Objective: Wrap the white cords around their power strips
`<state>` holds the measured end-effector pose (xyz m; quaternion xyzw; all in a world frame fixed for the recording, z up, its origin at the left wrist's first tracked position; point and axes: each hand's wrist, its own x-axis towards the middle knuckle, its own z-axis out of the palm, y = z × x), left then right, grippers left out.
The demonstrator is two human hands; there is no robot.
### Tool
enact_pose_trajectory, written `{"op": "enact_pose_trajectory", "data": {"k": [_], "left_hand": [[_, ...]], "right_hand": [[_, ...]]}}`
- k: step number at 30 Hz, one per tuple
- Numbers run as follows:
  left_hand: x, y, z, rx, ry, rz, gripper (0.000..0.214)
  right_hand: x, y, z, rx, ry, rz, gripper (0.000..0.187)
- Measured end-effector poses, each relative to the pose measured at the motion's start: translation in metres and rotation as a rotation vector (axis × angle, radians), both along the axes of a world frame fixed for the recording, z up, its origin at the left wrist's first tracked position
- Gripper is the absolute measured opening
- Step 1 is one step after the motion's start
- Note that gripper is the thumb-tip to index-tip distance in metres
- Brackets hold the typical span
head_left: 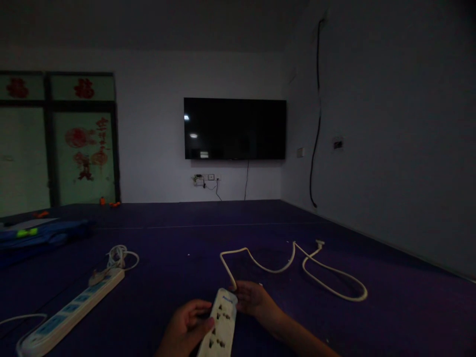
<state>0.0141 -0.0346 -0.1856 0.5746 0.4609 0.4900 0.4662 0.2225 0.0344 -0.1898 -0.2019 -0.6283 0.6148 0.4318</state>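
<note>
A white power strip (223, 322) with several sockets is at the bottom middle, its near end cut off by the frame. My left hand (188, 325) holds it from the left side, thumb at its edge and fingers curled. At the far right corner, where the white cord (275, 271) comes out, my right hand (256, 302) has its fingers closed on the strip; the fingertips are partly hidden. From there the cord winds right over the purple surface (178, 277), loops, and ends in a plug (320, 243).
To the left lies a longer white power strip (78, 310) with blue socket panels, a plug in it and a coiled cord (118, 257). Blue cloth (48, 235) and small orange objects (115, 204) are farther off. A television (235, 129) hangs on the far wall above wall sockets (211, 177).
</note>
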Motion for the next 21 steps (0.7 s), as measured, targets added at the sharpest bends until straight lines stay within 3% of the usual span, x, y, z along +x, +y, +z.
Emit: {"op": "enact_pose_trajectory", "data": {"k": [4, 11, 21], "left_hand": [[0.0041, -0.0091, 0.0074, 0.059, 0.148, 0.083, 0.036], [0.0050, -0.0069, 0.0018, 0.145, 0.296, 0.142, 0.026], [0.0016, -0.0061, -0.0018, 0.159, 0.221, 0.137, 0.021]], "right_hand": [[-0.0002, 0.0032, -0.0051, 0.001, -0.012, -0.026, 0.043], [-0.0019, 0.0027, -0.0052, 0.016, -0.034, -0.041, 0.041], [-0.0012, 0.0037, -0.0109, 0.012, -0.090, -0.135, 0.043]]}}
